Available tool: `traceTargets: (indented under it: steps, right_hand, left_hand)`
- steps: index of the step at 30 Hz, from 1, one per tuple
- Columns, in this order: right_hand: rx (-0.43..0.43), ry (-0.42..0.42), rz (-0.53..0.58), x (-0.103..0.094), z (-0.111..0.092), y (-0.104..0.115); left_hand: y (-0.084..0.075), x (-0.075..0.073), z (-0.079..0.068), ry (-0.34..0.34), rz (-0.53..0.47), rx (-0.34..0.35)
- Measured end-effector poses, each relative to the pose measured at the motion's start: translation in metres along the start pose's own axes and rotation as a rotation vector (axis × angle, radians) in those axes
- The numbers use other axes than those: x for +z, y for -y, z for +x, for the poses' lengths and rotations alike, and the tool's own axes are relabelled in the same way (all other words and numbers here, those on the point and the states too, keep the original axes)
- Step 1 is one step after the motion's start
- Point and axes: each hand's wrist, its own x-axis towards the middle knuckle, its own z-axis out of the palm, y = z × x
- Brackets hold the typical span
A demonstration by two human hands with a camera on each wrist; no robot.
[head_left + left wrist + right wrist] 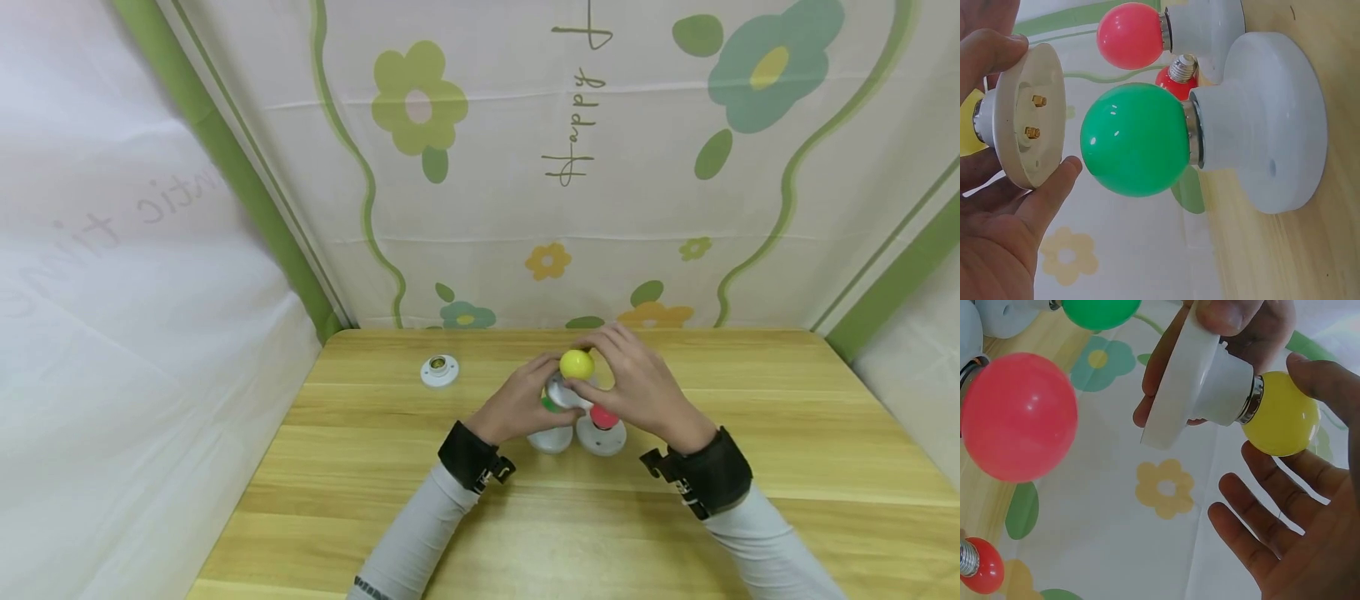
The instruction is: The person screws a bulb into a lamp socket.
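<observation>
My left hand (517,404) grips a white lamp holder (1175,387) by its round base, above the table. Its underside, with two brass screws, shows in the left wrist view. A yellow bulb (1282,414) sits in the socket, its metal collar showing at the rim. The thumb and forefinger of my right hand (637,379) pinch this bulb, while the other fingers are spread. Close beneath the lifted holder, a green bulb (1135,137) stands upright in its own white holder (1272,125). Beside it a pinkish-red bulb (1019,415) is seated in another holder (602,437).
A loose red bulb (986,569) with a bare screw cap lies on the table behind the seated bulbs. Farther left stands a bulbless white holder (439,371). The wooden table (525,533) meets a flower-printed cloth (480,208) at its back edge.
</observation>
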Motion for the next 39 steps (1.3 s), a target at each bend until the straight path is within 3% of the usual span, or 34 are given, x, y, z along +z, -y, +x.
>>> traceTargets:
  steps: [9,16,39]
  right_hand:
    - [0.027,0.039,0.051,-0.0013,-0.0023,0.0011]
    - [-0.012,0.085,0.130,-0.0054,-0.0029,0.0024]
    - [-0.004,0.003,0.047,-0.0053,-0.0016,0.0020]
  left_hand:
    - [-0.0007,-0.0007,-0.0012,0.008,-0.022,-0.023]
    - [0.0023,-0.0002,-0.0010,-0.005,-0.042,-0.021]
    - [0.0008,0.0009,-0.0008,-0.008,-0.004,-0.017]
